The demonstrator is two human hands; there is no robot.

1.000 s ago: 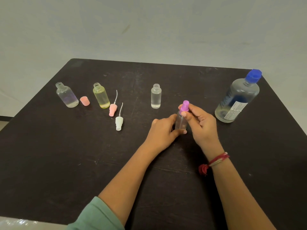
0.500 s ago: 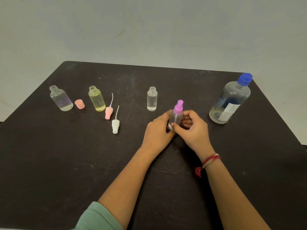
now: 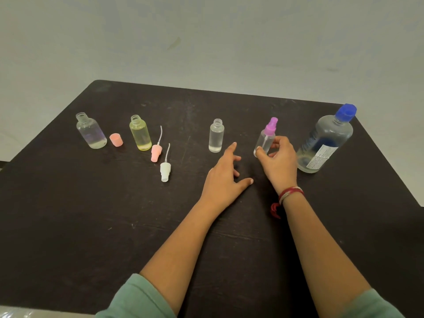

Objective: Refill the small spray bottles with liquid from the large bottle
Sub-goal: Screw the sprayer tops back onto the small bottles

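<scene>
The right hand (image 3: 278, 161) grasps the small purple-capped spray bottle (image 3: 266, 140) low on its body, thumb on the near side and the other fingers curled round the far side. The bottle leans a little, and I cannot tell if its base touches the table (image 3: 68, 226), because the thumb hides it. The left hand (image 3: 226, 177) holds nothing; it lies relaxed on the table with fingers spread. I judge that this bottle is finished (its sprayer is on) and is being put down. To do this well, bring it upright, let the base sit flat, then let go sideways so the fingers do not pull it over. The large bottle (image 3: 325, 141), blue cap on, stands just beside on the right and close to the table's far right edge, so any wide move of the hand to that side is risky. To the left stand the open clear bottle (image 3: 216, 137), the yellow bottle (image 3: 141, 135) and the leftmost bottle (image 3: 91, 133), all without tops, with the pink cap (image 3: 116, 140), pink sprayer (image 3: 156, 152) and white sprayer (image 3: 165, 172) lying near them. The near half of the table gives the most room.
</scene>
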